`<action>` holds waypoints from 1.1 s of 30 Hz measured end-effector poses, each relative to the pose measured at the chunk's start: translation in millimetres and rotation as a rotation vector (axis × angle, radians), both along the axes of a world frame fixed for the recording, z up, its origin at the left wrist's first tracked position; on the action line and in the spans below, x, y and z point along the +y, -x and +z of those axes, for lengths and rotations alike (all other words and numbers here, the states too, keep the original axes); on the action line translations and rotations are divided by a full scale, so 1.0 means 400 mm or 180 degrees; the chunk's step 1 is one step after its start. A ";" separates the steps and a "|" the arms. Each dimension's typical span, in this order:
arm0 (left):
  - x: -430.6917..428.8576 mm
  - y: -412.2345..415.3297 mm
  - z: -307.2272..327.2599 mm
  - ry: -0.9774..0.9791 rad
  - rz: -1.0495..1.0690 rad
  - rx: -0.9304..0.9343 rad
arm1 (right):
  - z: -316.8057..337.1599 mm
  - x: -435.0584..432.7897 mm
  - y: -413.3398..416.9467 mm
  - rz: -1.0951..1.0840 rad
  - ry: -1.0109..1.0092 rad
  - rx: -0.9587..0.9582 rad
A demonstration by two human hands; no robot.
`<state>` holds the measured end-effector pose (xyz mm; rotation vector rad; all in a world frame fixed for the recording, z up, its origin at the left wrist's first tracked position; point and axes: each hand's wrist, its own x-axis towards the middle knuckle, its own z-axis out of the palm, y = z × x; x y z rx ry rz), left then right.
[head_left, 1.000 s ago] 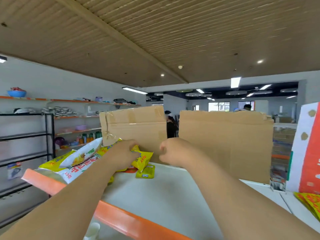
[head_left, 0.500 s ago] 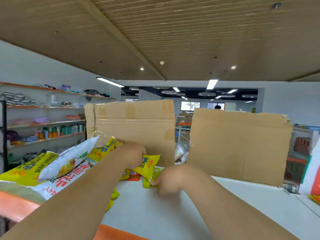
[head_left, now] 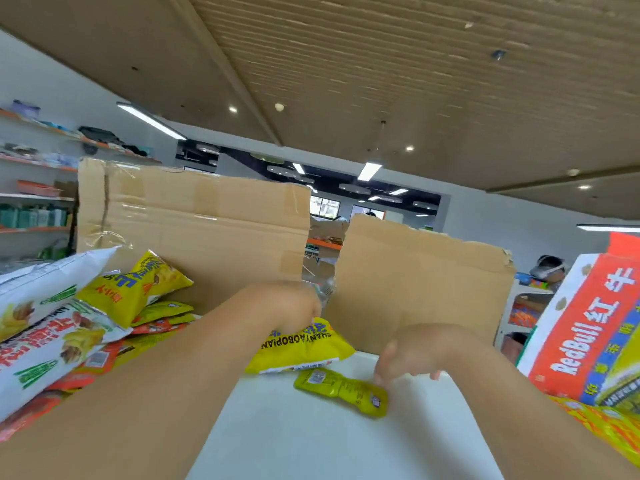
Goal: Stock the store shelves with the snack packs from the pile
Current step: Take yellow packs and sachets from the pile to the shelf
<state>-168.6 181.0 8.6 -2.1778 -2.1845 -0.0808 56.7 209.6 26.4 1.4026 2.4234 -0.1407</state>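
Two hands work at centre frame: left hand [head_left: 291, 311] grips the yellow crinkled snack bag [head_left: 300, 345]; right hand [head_left: 420, 355], fingers spread, touches the small green foil sachet [head_left: 343, 390] on the white shelf top [head_left: 311, 441]. Pinch the sachet's edge (it lies flat) before lifting.

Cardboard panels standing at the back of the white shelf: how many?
2. The larger cardboard panel stands at the left, behind the snack pile. The smaller one stands right of centre, behind the right hand. A gap separates them.
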 end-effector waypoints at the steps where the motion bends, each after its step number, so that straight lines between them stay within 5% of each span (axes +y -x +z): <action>1: 0.007 -0.005 -0.018 0.0011 -0.0030 -0.0078 | -0.021 0.013 0.002 0.0134 -0.0053 0.0305; 4: 0.015 -0.009 -0.067 0.0348 -0.0093 -0.0240 | -0.070 0.015 0.022 0.0421 0.0181 0.0997; 10: 0.011 -0.009 -0.096 0.0540 -0.0192 -0.0381 | -0.114 0.030 0.034 0.0714 0.0397 0.1156; 15: 0.001 -0.002 -0.093 0.0425 -0.0228 -0.0705 | -0.093 0.042 0.016 0.0742 0.0019 0.0644; 21: -0.033 0.002 -0.056 0.0479 -0.0234 -0.0995 | -0.063 0.102 -0.088 0.0462 -0.0758 0.1156; 26: -0.035 0.008 -0.057 0.0772 -0.0251 -0.0750 | -0.057 0.080 -0.128 0.0105 0.0667 0.1207; 30: -0.030 0.010 -0.062 0.0768 -0.0282 -0.0715 | -0.076 0.088 -0.111 0.0138 0.0383 0.1274; 33: -0.026 0.018 -0.070 0.0828 -0.0274 -0.0781 | -0.090 0.095 -0.096 0.0168 0.0272 0.0786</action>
